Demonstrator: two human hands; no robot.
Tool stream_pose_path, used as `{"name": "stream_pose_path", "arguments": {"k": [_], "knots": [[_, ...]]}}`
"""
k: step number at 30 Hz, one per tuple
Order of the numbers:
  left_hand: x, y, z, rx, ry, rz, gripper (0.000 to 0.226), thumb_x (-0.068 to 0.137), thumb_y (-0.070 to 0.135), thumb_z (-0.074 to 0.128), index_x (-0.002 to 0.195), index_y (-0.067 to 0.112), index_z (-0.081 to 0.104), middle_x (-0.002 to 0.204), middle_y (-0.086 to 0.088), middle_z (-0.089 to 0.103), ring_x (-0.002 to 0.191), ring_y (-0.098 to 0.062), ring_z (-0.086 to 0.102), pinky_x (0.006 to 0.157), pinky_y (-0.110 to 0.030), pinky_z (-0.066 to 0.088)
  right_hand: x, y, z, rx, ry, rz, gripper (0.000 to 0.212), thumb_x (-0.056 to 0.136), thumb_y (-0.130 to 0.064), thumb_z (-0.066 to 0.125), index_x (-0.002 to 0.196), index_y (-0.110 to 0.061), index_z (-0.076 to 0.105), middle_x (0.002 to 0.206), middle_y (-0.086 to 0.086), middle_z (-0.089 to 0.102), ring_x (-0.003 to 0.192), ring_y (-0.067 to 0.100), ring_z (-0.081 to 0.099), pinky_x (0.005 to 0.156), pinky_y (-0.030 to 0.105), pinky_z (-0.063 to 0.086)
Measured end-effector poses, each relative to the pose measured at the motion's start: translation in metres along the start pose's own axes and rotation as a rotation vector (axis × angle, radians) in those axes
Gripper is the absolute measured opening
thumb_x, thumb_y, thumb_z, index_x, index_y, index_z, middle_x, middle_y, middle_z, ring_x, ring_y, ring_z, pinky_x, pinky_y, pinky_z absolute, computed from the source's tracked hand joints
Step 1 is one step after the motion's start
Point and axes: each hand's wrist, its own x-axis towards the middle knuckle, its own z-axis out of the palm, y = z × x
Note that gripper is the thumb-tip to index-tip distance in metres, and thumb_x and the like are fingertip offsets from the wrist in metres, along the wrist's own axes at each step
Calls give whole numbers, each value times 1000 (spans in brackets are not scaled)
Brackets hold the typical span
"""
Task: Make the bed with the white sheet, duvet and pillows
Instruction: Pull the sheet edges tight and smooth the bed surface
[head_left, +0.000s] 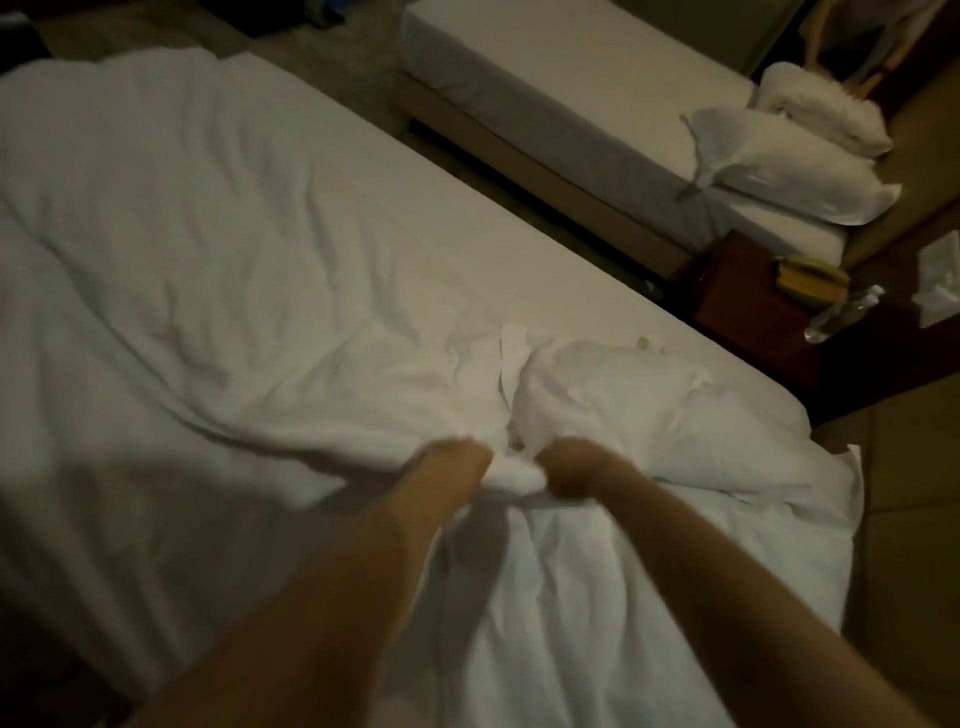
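A crumpled white duvet (197, 249) lies across the near bed, over a white sheet (467, 249) that shows bare along the bed's right side. My left hand (460, 460) and my right hand (569, 470) grip a bunched edge of the duvet close together, near the middle of the bed. Between my fists the cloth rises in a tight fold. Two white pillows (784, 161) are stacked on the second bed at the upper right. The frame is dim and a little blurred.
A second bed (545, 78) with a bare white mattress stands beyond a narrow floor gap. A dark wooden nightstand (737, 306) sits between the beds, with a plastic bottle (841, 314) and a yellow object on it. Tiled floor runs along the right.
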Motion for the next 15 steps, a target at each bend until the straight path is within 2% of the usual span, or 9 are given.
{"name": "stream_pose_path", "arguments": {"k": [2, 4, 7, 8, 9, 11, 12, 13, 15], "knots": [[20, 19, -75, -45, 205, -32, 37, 97, 15, 46, 134, 10, 44, 133, -19, 50, 121, -34, 51, 101, -42, 41, -34, 57, -58, 53, 228, 201, 38, 97, -21, 49, 133, -9, 52, 133, 14, 53, 123, 27, 50, 99, 32, 39], [29, 45, -150, -76, 461, -64, 35, 94, 8, 46, 129, 9, 47, 128, -18, 52, 118, -36, 51, 97, -45, 44, -77, 105, -118, 0, 498, 462, 29, 96, -23, 50, 120, -10, 60, 116, 16, 62, 107, 32, 59, 84, 36, 46], [22, 63, -154, -66, 667, -120, 37, 92, 2, 45, 129, 9, 46, 127, -13, 53, 119, -32, 48, 97, -39, 38, -103, 110, -126, -6, 832, 626, 27, 95, -10, 45, 116, 4, 57, 107, 29, 60, 100, 42, 58, 83, 43, 44], [16, 62, -124, -66, 628, -133, 39, 91, 2, 45, 130, 9, 45, 128, -12, 53, 120, -31, 47, 99, -38, 36, -93, 95, -101, 101, 820, 615, 29, 94, -8, 45, 117, 6, 55, 111, 31, 57, 104, 41, 56, 87, 42, 43], [10, 62, -82, -28, 522, -129, 40, 91, 4, 46, 130, 9, 46, 129, -11, 53, 122, -30, 46, 101, -37, 35, -88, 79, -61, 48, 725, 626, 32, 94, -9, 46, 120, 6, 54, 119, 29, 55, 110, 38, 54, 90, 39, 42], [-11, 64, 7, 85, 209, -53, 38, 91, 8, 50, 129, 9, 50, 130, -11, 55, 124, -29, 47, 104, -36, 35, -74, 18, 41, -187, 353, 354, 37, 93, -13, 48, 129, -4, 52, 131, 18, 54, 120, 28, 52, 95, 30, 42], [-22, 64, 44, 117, 66, -14, 38, 91, 9, 51, 129, 9, 50, 131, -10, 54, 125, -28, 46, 105, -36, 34, -59, -24, 100, -96, 196, 115, 38, 93, -14, 49, 132, -11, 51, 133, 12, 55, 122, 25, 53, 98, 30, 41], [-28, 59, 67, 143, -25, -1, 39, 92, 10, 51, 131, 9, 48, 133, -10, 53, 127, -28, 45, 106, -36, 33, -53, -60, 121, 104, 56, 94, 39, 94, -16, 48, 132, -16, 51, 133, 9, 56, 123, 24, 53, 100, 32, 42], [-28, 47, 76, 164, -88, -22, 40, 93, 11, 50, 133, 9, 44, 135, -11, 51, 127, -29, 45, 106, -37, 34, -49, -70, 117, 121, 75, 98, 39, 96, -21, 48, 134, -15, 50, 136, 9, 53, 125, 26, 51, 100, 31, 42]]}}
